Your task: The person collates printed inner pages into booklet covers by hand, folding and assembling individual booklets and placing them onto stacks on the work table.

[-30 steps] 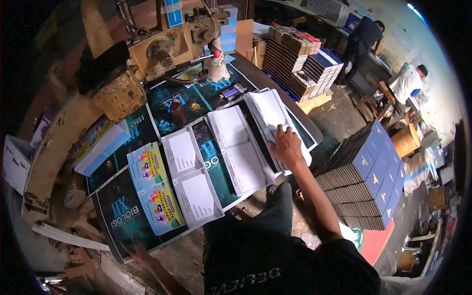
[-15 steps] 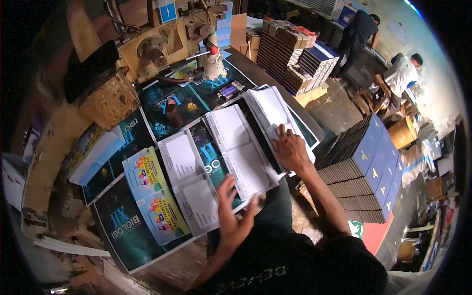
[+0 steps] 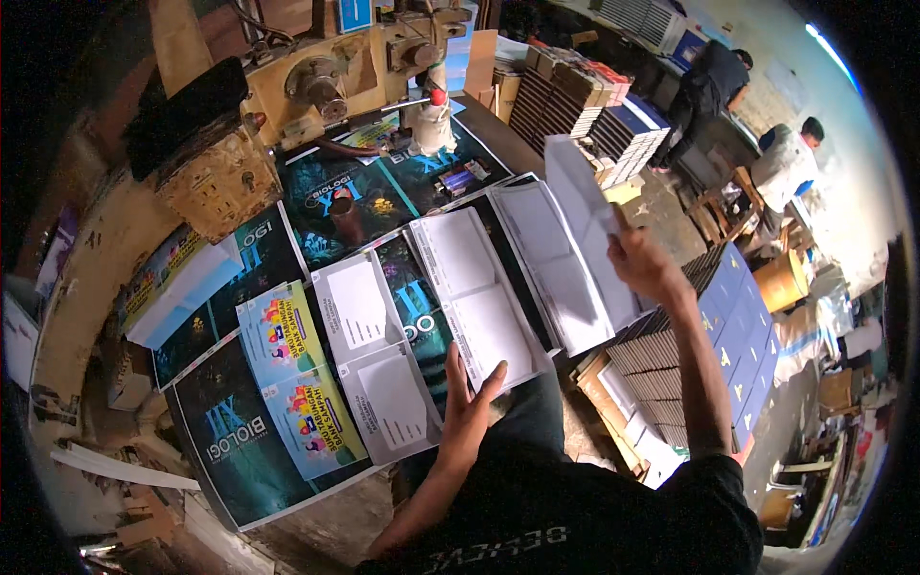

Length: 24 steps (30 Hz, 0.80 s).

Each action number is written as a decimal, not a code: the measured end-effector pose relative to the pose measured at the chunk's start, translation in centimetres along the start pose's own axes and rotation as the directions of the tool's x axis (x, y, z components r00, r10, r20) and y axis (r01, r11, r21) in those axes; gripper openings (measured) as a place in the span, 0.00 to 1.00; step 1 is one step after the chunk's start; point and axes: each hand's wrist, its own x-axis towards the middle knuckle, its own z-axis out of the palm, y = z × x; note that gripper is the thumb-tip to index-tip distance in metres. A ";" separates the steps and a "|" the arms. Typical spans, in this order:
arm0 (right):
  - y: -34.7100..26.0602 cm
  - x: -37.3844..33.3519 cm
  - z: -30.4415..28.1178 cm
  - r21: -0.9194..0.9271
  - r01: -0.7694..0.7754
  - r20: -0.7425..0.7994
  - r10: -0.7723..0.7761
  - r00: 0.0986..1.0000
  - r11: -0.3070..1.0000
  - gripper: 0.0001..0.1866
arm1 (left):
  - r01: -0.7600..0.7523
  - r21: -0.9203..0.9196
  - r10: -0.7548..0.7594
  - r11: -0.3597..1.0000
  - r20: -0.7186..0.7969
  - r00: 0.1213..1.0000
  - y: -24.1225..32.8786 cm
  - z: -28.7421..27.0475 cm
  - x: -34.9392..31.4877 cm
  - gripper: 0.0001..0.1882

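My right hand (image 3: 652,266) pinches the right edge of a white paper sheet (image 3: 586,216), raised and tilted above a stack of white sheets (image 3: 551,254) at the table's right side. Whether it is one sheet or more, I cannot tell. My left hand (image 3: 468,407) holds nothing, its thumb and fingers apart, at the near edge of a two-panel white printed sheet (image 3: 484,316). Further left lie grey-bordered printed sheets (image 3: 383,374) and yellow-and-blue illustrated cover sheets (image 3: 305,388). Dark teal printed sheets (image 3: 235,450) cover the table beneath them.
A beige metal machine (image 3: 335,86) stands over the table's far side. A stack of blue-covered books (image 3: 733,331) is close to my right forearm; more stacked books (image 3: 565,101) stand behind the table. A folded cover stack (image 3: 187,292) lies left. Two people work at the far right.
My right hand has lifted the white sheet off the stack and moved right and up with it. My left hand has shifted slightly, staying apart from the sheets' near edge.
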 end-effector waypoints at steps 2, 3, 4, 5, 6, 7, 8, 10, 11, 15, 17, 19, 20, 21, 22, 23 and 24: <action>-0.9 0.2 -4.3 0.500 -0.081 -0.191 0.201 0.961 0.862 0.21 | 0.004 -0.006 -0.004 1.000 -0.014 1.000 -0.6 -0.3 -0.2 0.50; -1.8 0.1 -6.2 0.479 -0.070 -0.250 0.212 0.945 0.875 0.24 | 0.061 -0.063 -0.064 0.996 -0.042 0.997 -0.5 -0.4 -0.5 0.46; -3.0 -0.1 -7.7 0.448 -0.092 -0.290 0.242 0.926 0.889 0.25 | 0.117 -0.121 -0.125 0.986 -0.059 0.990 -0.3 -0.4 -0.8 0.42; -5.0 -0.1 -9.2 0.408 -0.142 -0.292 0.276 0.916 0.902 0.27 | 0.115 -0.074 -0.117 0.991 -0.023 0.993 -1.2 -1.1 -1.0 0.39; -7.3 -0.1 -10.5 0.354 -0.205 -0.286 0.314 0.905 0.913 0.28 | 0.108 -0.028 -0.108 0.994 0.013 0.994 -1.9 -1.8 -1.3 0.37; -10.0 0.2 -11.3 0.276 -0.277 -0.240 0.345 0.907 0.920 0.29 | 0.033 0.173 -0.036 0.984 0.009 0.999 -2.4 -2.1 -1.6 0.35; -12.9 0.4 -12.1 0.161 -0.323 -0.174 0.349 0.921 0.932 0.31 | 0.053 0.108 -0.049 0.993 -0.036 0.998 -2.0 -1.3 -1.8 0.31; -18.2 1.0 -12.1 -0.024 -0.228 0.027 0.228 0.973 0.973 0.34 | 0.074 0.060 -0.070 0.995 -0.076 0.995 -1.8 -0.1 -1.8 0.28; -21.0 1.3 -11.8 -0.061 -0.057 0.150 0.065 0.987 0.997 0.30 | 0.036 -0.276 -0.055 0.961 -0.064 0.996 -2.1 -0.4 -1.6 0.27; -29.5 1.6 -4.7 0.008 0.007 0.264 -0.009 0.965 1.000 0.30 | 0.046 -0.579 -0.136 0.814 -0.113 0.984 -2.9 -1.2 -2.5 0.28; -28.8 1.3 -2.6 0.099 0.006 0.114 -0.017 0.993 0.995 0.31 | 0.126 -0.702 -0.182 0.701 -0.006 0.983 -1.8 -1.1 -3.0 0.31; -25.0 1.5 -5.4 0.485 0.026 0.186 -0.132 0.974 0.874 0.35 | 0.079 -0.378 -0.125 0.923 -0.099 0.987 -2.1 -1.5 -5.2 0.28; -22.0 2.9 -9.4 0.576 -0.014 0.383 -0.255 0.888 0.817 0.40 | 0.030 0.006 -0.028 1.000 -0.161 0.987 -2.4 -1.8 -5.8 0.26; -20.4 4.3 -8.8 0.560 -0.062 0.399 -0.203 0.894 0.826 0.37 | 0.085 0.041 -0.082 0.995 -0.078 0.994 -3.6 -2.4 -6.1 0.24; -18.5 6.0 -7.8 0.628 -0.080 0.294 -0.141 0.945 0.774 0.31 | 0.078 0.041 -0.075 0.996 -0.075 0.994 -4.4 -2.9 -6.0 0.24; -16.4 8.4 -5.5 0.648 -0.046 0.149 -0.068 0.987 0.760 0.25 | 0.247 0.219 -0.279 0.944 0.127 0.952 -5.3 -3.1 -5.7 0.23; -15.4 10.9 -6.1 0.703 -0.090 0.152 -0.025 0.988 0.706 0.20 | 0.363 0.414 -0.490 0.835 0.257 0.833 -6.4 -3.9 -5.7 0.21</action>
